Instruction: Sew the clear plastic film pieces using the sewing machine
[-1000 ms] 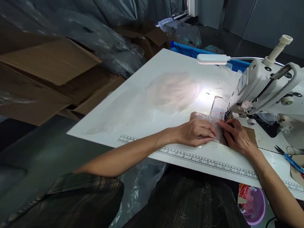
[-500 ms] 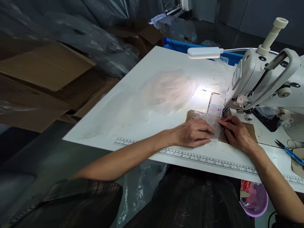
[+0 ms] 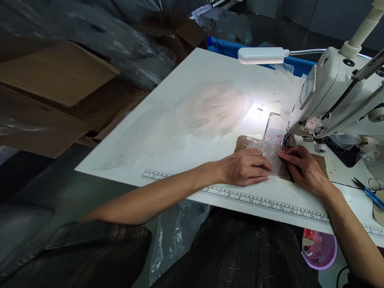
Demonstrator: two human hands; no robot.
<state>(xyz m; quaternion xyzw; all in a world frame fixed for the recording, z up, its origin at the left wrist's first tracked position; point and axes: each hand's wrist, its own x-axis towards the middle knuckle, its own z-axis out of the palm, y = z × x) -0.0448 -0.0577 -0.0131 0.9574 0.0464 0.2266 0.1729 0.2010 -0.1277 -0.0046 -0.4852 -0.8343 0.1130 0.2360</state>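
Note:
My left hand [image 3: 244,167] lies flat on a brown piece [image 3: 246,143] and a clear plastic sheet with red dots [image 3: 271,154], pressing them onto the white table [image 3: 192,120]. My right hand [image 3: 303,168] rests on the same work, fingers stretched toward the needle of the white sewing machine [image 3: 333,96]. The edge of the work sits under the presser foot [image 3: 288,141]. Both hands have fingers extended and flat; nothing is gripped.
A white lamp [image 3: 261,55] shines on the needle area. A printed ruler [image 3: 270,200] runs along the table's front edge. Blue-handled snips [image 3: 367,192] lie at the right. A purple basket [image 3: 322,252] hangs below the table. Cardboard boxes [image 3: 60,80] and plastic bags are on the left.
The hands stay on the work near the needle, barely shifting. The view has tilted down and to the side, so the machine sits higher and further right in the picture.

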